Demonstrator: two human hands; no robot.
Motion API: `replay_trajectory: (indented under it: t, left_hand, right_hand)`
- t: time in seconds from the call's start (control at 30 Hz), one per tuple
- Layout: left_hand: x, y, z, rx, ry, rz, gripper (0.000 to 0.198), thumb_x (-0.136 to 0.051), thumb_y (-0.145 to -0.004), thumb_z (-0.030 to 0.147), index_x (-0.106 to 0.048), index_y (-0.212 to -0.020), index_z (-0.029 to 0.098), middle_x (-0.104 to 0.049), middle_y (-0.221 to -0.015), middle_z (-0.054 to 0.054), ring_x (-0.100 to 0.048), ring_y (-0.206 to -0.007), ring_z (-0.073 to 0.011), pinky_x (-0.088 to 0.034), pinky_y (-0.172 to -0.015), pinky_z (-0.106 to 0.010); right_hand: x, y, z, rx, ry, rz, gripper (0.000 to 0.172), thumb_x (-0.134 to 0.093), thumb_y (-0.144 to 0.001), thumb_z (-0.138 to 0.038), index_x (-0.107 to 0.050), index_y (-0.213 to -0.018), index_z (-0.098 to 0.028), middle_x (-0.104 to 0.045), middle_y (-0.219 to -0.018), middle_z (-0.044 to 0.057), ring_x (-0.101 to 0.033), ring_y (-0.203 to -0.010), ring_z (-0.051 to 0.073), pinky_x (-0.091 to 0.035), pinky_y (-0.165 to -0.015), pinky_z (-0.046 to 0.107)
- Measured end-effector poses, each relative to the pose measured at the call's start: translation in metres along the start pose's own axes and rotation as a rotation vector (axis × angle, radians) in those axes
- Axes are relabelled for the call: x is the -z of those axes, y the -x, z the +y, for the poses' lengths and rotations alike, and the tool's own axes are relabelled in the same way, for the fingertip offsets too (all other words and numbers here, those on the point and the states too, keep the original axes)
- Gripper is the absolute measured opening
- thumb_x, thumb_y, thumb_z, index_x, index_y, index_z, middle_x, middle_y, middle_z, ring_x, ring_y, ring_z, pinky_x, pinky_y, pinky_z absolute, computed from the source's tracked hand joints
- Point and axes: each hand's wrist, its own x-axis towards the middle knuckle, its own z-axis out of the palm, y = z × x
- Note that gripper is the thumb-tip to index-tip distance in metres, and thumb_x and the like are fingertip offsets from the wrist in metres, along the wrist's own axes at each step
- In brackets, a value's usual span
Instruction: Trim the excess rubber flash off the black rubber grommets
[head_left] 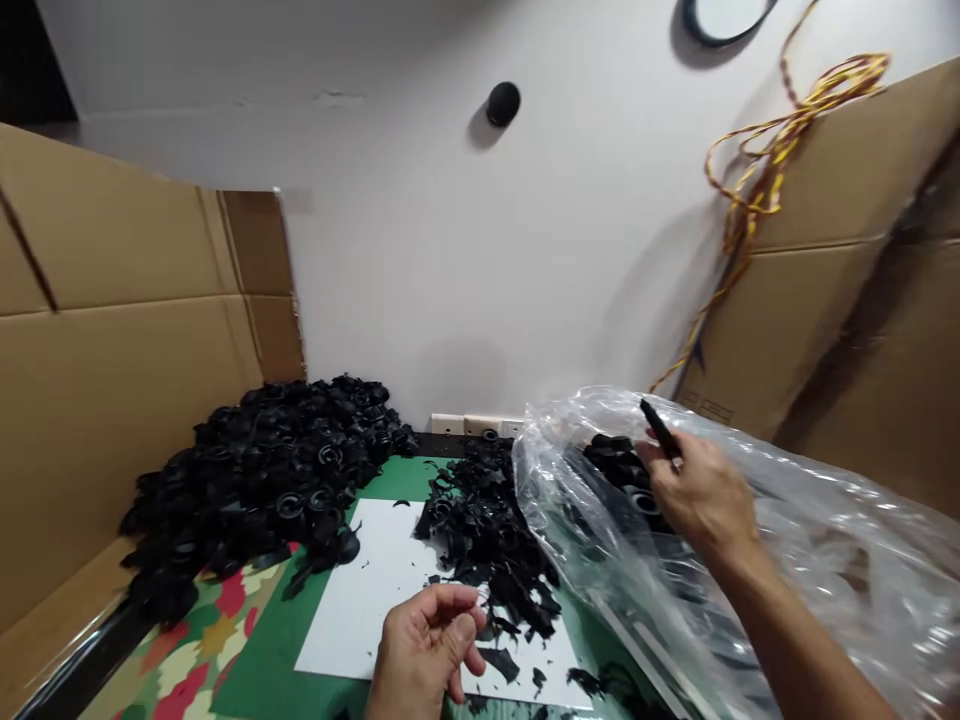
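My right hand (pixel 697 490) is closed around a slim black pen-like tool (pixel 660 430), whose exact kind does not show. It hovers over the mouth of a clear plastic bag (pixel 555 470), inside which black rubbery ring-shaped parts (pixel 637 498) lie. Low in the middle, my left hand (pixel 431 645) is loosely curled with its fingers apart, and nothing is visible in it. Just beyond its fingertips, a heap of torn black scraps (pixel 487 530) covers part of a white sheet (pixel 367 590) on a green mat (pixel 262 650).
A large pile of black cup-like parts (pixel 270 470) rests at the left, against a cardboard box (pixel 127 340). Another cardboard box (pixel 847 280) stands at the right with a yellow-brown twisted cord (pixel 757 190) over it. Behind is a white wall (pixel 420 270) with sockets (pixel 448 424) low down.
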Motion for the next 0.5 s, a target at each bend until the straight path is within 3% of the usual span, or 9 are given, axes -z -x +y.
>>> replay_trajectory:
  t: [0.1,0.13,0.17,0.23,0.3,0.4,0.5]
  left_hand:
    - [0.010,-0.001,0.002,0.040,-0.023,0.045,0.045,-0.076,-0.057,0.052,-0.072,-0.075,0.011,-0.068,-0.064,-0.006,-0.055,-0.040,-0.0091,-0.033,-0.030,-0.015]
    - [0.014,-0.001,0.002,0.050,-0.027,0.070,0.045,-0.076,-0.056,0.053,-0.072,-0.075,0.011,-0.068,-0.065,-0.006,-0.054,-0.039,-0.0090,-0.033,-0.030,-0.015]
    - [0.017,-0.001,0.003,0.049,-0.032,0.099,0.046,-0.076,-0.056,0.053,-0.071,-0.075,0.012,-0.068,-0.064,-0.006,-0.053,-0.039,-0.0089,-0.033,-0.030,-0.016]
    - [0.025,0.001,0.002,0.013,-0.055,0.164,0.043,-0.076,-0.056,0.050,-0.071,-0.075,0.012,-0.067,-0.059,-0.005,-0.049,-0.036,-0.0075,-0.031,-0.030,-0.015]
    - [0.031,0.005,0.001,-0.037,-0.079,0.211,0.038,-0.076,-0.059,0.046,-0.071,-0.075,0.012,-0.066,-0.056,-0.005,-0.046,-0.036,-0.0068,-0.030,-0.032,-0.015]
    - [0.039,0.014,0.000,-0.048,-0.100,0.216,0.033,-0.076,-0.061,0.043,-0.071,-0.074,0.012,-0.067,-0.058,-0.005,-0.047,-0.038,-0.0071,-0.028,-0.033,-0.015]
    - [0.046,0.026,0.000,0.034,-0.130,0.077,0.030,-0.078,-0.061,0.039,-0.071,-0.075,0.013,-0.064,-0.054,-0.001,-0.048,-0.039,-0.0080,-0.029,-0.034,-0.017]
  right_hand:
    - [-0.018,0.049,-0.009,0.282,-0.043,-0.178,0.024,-0.050,-0.079,-0.029,-0.064,-0.097,-0.022,-0.065,-0.096,0.007,-0.060,-0.067,0.021,-0.042,-0.057,0.030]
    - [-0.025,0.066,-0.010,0.539,-0.039,-0.330,0.023,-0.047,-0.084,-0.025,-0.063,-0.100,-0.023,-0.065,-0.092,0.006,-0.059,-0.065,0.018,-0.043,-0.056,0.028]
    - [-0.032,0.083,-0.011,0.735,0.004,-0.385,0.021,-0.049,-0.084,-0.019,-0.063,-0.099,-0.024,-0.065,-0.086,0.004,-0.059,-0.067,0.019,-0.043,-0.058,0.029]
    - [-0.046,0.108,-0.011,0.973,0.136,-0.467,0.018,-0.057,-0.078,-0.009,-0.065,-0.080,-0.025,-0.064,-0.073,0.001,-0.057,-0.066,0.019,-0.042,-0.062,0.031]
    - [-0.057,0.121,-0.008,1.051,0.189,-0.487,0.020,-0.062,-0.073,-0.005,-0.063,-0.066,-0.023,-0.062,-0.068,0.000,-0.056,-0.068,0.019,-0.042,-0.071,0.035]
    - [-0.066,0.123,-0.004,1.024,0.171,-0.458,0.023,-0.063,-0.071,-0.003,-0.064,-0.061,-0.024,-0.065,-0.074,0.000,-0.058,-0.085,0.023,-0.035,-0.093,0.047]
    - [-0.066,0.120,-0.002,0.966,0.110,-0.460,0.028,-0.059,-0.070,0.001,-0.066,-0.065,-0.025,-0.068,-0.082,0.001,-0.057,-0.097,0.026,-0.031,-0.098,0.052]
